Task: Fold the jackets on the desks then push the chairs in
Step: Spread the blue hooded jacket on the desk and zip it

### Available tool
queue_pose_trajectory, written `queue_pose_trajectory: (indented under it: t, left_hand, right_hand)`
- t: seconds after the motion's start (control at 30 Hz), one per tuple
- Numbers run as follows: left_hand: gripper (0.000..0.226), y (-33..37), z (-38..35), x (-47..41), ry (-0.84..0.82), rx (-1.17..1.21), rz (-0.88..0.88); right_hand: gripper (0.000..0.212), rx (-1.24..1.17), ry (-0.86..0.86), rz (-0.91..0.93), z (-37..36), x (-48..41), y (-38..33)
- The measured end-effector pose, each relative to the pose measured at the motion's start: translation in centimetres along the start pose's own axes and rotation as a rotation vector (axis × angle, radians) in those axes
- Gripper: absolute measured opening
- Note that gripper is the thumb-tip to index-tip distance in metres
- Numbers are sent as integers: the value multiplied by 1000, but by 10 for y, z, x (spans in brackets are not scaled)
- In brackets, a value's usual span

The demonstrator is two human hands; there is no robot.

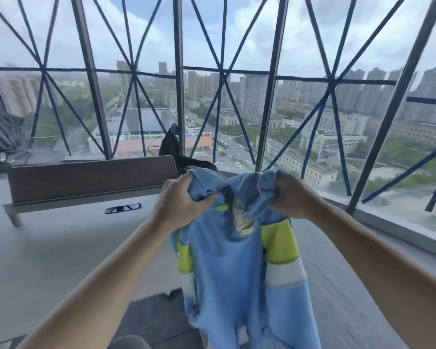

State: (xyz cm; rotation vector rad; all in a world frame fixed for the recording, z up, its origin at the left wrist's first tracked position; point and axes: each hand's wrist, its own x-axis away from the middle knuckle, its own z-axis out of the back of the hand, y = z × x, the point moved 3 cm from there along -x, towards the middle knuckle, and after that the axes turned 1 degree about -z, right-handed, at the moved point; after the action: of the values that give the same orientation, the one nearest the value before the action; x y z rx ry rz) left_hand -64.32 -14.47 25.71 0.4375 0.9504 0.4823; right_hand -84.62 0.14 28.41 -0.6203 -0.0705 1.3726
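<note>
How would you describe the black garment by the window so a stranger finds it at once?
Start at the long brown desk divider in front of the windows. Just past its right end, the black garment rises in a peak. Unlike the blue jacket in front of it, it has no yellow stripes.

The light blue jacket (227, 260) with lime and white bands hangs upright, shoulders bunched.

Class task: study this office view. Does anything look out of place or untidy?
Yes. A dark jacket lies heaped, unfolded, behind the desk divider, and a grey garment is draped over the chair at far left.
</note>
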Motion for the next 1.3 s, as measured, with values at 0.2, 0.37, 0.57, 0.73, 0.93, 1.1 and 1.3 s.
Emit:
queue_pose_trajectory:
  t: [0.2, 0.37, 0.57, 0.73, 0.93, 1.1, 1.3]
  left_hand:
    - [50, -55, 9, -26, 187, -88, 106]
    - [54, -108, 5, -42, 204, -267, 246]
    - [51, -148, 7, -68, 155, -540, 292]
    - [50, -174, 20, -74, 180, -641, 405]
    - [47, -206, 34, -72, 223, -707, 533]
    - [46, -247, 48, -78, 231, -680, 555]
    - [45, -341, 51, -104, 83, -552, 516]
  right_hand:
    - [25, 49, -133, 39, -36, -99, 22]
    - [11, 30, -213, 171, -92, -183, 38]
    - [8, -87, -198, 253, -132, -267, 48]
    - [17, -121, -269, 369, -164, -314, 30]
    - [19, -194, -339, 434, -207, -354, 1]
    - [5, -276, -360, 428, -245, -378, -20]
    - [11, -204, -339, 358, -304, -414, -22]
